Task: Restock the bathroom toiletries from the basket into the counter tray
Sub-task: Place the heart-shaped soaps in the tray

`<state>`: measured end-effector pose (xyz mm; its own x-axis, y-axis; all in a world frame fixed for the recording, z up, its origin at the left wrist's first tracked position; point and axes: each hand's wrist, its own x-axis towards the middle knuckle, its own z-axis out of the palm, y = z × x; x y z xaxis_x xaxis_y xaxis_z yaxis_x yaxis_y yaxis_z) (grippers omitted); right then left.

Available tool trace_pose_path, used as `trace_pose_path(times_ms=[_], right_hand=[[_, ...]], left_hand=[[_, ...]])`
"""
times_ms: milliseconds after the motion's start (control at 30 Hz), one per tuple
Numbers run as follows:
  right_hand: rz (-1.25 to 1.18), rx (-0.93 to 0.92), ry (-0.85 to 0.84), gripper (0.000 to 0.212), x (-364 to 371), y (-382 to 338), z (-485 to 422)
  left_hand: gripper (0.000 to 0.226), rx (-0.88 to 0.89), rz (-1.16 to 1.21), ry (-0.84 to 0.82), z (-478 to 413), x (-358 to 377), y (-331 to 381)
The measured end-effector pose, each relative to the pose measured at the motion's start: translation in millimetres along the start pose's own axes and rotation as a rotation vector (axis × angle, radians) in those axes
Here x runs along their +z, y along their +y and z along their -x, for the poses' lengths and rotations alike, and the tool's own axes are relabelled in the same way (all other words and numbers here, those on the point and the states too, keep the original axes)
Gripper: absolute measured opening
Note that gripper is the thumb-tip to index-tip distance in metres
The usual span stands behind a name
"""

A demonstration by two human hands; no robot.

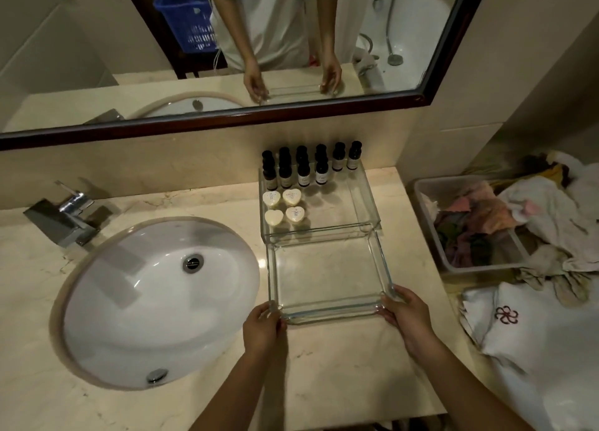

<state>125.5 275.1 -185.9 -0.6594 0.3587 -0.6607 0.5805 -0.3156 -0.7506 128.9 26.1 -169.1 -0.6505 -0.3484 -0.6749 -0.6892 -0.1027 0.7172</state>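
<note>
Two clear glass trays sit end to end on the marble counter. The near tray [327,314] holds nothing; my left hand [261,328] grips its front left corner and my right hand [405,314] grips its front right corner. The far tray [366,197] against the wall holds several small dark-capped bottles [303,168] in rows at its back and several white heart-shaped soaps [283,207] at its left. Its right half is bare. A blue basket [186,19] shows only in the mirror, behind me.
An oval white sink [155,301] with a chrome tap [66,216] lies to the left. Off the counter's right edge stands a grey tub [431,216] of coloured cloths, with white towels [534,333] piled nearer. A dark-framed mirror [227,119] hangs above.
</note>
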Motion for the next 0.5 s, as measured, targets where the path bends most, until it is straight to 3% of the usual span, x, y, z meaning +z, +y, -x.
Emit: trace_pose_path(times_ms=[367, 500], right_hand=[[0.117, 0.059, -0.086, 0.038, -14, -11, -18], [0.162, 0.101, -0.160, 0.034, -22, -17, -17]], left_hand=[[0.014, 0.032, 0.033, 0.179, 14, 23, 1], [0.018, -0.006, 0.028, 0.158, 12, 19, -3]])
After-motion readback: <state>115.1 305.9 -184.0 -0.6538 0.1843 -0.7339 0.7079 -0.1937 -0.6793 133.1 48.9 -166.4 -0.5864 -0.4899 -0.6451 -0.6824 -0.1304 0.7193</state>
